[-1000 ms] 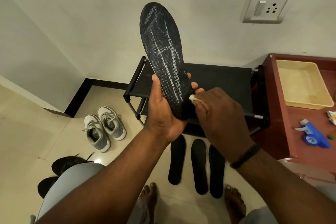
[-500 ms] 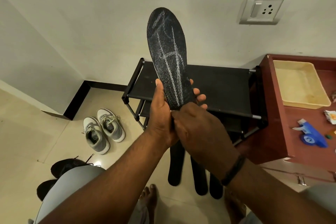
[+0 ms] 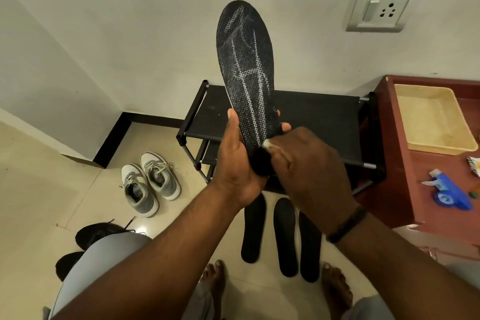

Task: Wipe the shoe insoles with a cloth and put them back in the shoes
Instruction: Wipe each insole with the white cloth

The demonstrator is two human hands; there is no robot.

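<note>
Both hands are raised at frame centre. Behind them, at 12 to 3 o'clock, a black rack is set against the wall, partly hidden by the hands and the insole. A wall socket is seen at 1 o'clock. At 3 o'clock a red cabinet carries a beige tray and a blue spray bottle. Grey sneakers are placed on the floor at 9 o'clock, and black shoes at 8 o'clock are partly covered by a grey-clad knee. Three black insoles are laid side by side on the floor at 6 o'clock, between the bare feet, their upper ends hidden by the forearms.

The left hand is wrapped around the insole's lower end, thumb along its left edge, fingertips showing at its right edge. The right hand is curled around a white cloth, of which only a small piece is visible, pressed against the insole's lower part, touching the left hand.

The insole is held upright, toe pointing to 12 o'clock, in front of the wall. Its black mesh face is marked with pale grey lines, and its heel is buried in the left palm.
</note>
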